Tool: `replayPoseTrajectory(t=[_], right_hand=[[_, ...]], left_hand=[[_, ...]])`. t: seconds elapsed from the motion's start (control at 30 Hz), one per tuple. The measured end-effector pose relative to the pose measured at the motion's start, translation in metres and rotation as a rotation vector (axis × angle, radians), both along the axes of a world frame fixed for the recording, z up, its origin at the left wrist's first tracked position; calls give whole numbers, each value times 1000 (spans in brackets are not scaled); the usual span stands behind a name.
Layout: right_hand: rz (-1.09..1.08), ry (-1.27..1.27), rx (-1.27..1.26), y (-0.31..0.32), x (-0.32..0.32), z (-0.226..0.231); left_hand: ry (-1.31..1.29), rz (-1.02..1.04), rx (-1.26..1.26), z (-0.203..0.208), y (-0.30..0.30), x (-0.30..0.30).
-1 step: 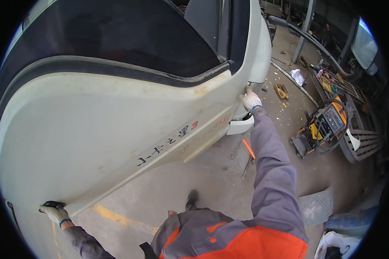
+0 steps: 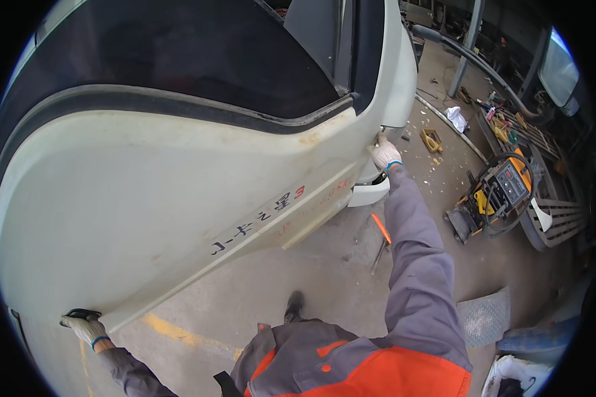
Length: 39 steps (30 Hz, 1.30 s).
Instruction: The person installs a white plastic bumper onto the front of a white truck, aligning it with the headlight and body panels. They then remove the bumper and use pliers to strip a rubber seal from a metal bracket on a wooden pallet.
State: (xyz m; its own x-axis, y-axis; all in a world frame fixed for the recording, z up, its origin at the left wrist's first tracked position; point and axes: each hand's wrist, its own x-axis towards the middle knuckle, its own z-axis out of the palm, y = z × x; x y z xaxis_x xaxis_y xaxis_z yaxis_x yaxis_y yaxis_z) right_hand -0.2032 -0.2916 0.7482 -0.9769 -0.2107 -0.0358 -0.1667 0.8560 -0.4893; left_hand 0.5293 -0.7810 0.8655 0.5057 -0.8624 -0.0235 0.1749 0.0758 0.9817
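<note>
A large off-white vehicle door [image 2: 146,192] with a dark window [image 2: 179,59] fills the left and middle of the view. At its lower left, my gloved left hand [image 2: 86,329] has its fingers hooked at the black door handle [image 2: 84,312], closed around it. My right arm reaches forward, and the gloved right hand [image 2: 385,153] is closed at the door's front edge, beside a white lower panel [image 2: 368,194]. Its fingertips are partly hidden against the bodywork. Both hands wear whitish knit gloves with blue cuffs.
A hammer with an orange handle [image 2: 381,228] lies on the floor below my right arm. To the right stand an orange and black wheeled machine [image 2: 503,188] and a slatted metal frame [image 2: 559,215]. A patterned metal sheet [image 2: 487,316] and a long pipe [image 2: 450,126] lie on the floor.
</note>
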Motion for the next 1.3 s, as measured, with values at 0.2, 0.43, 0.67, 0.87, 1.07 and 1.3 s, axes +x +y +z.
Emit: replayPoseTrajectory(t=[0.2, 0.43, 0.67, 0.87, 1.07, 1.3], right_hand=[[-20, -16, -20, -4, -6, -2], [3, 20, -76, -14, -17, -21], [-110, 84, -30, -14, -23, -27], [-123, 42, -287, -13, -17, -32], [-120, 91, -472, -2, -11, -57], [-147, 77, -580, 19, 0, -59]], left_hand=[[0, 2, -58, -4, 2, 22], [6, 39, -21, -21, -21, 36], [-2, 52, 36, -24, -23, 30], [117, 151, -108, 21, 3, -37], [171, 39, -165, 12, -49, -40], [182, -55, -150, 6, -115, -76]])
